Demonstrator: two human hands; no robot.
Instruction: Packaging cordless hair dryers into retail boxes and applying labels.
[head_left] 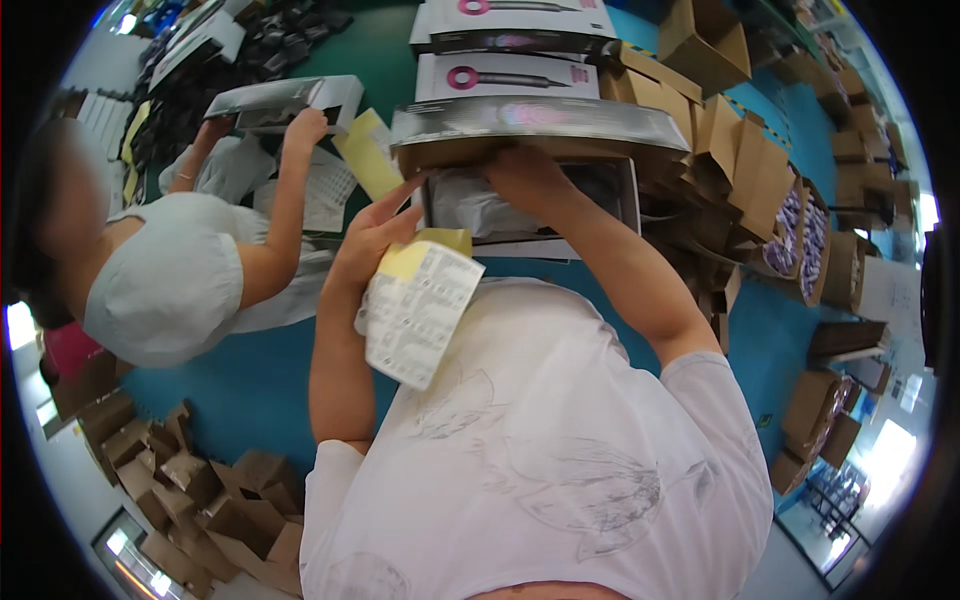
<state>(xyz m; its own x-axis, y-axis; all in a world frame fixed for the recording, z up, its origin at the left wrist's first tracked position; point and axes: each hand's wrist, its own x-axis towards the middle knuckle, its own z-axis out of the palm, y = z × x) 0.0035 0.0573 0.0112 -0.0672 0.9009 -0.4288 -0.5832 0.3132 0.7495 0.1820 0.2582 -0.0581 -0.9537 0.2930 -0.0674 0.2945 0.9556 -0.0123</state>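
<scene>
In front of me an open product box (628,200) holds something wrapped in cloudy plastic (475,205). Its raised lid (540,122), dark and silvery with a printed picture, leans back at the far side. My right hand (525,180) reaches in beneath the lid; its fingertips are hidden. Beside the box's left edge, my left hand (375,240) has a sheet of white labels with yellow backing (425,310) tucked in its grip, hanging toward my chest. The fingers and thumb of that hand point at the box's near left corner.
More printed boxes (510,75) are stacked behind. A yellow sheet (367,150) lies left of the box. At the left, a co-worker (180,270) handles a similar box (285,100). Brown cartons (740,170) crowd the right side; others (240,520) stand on the floor behind left.
</scene>
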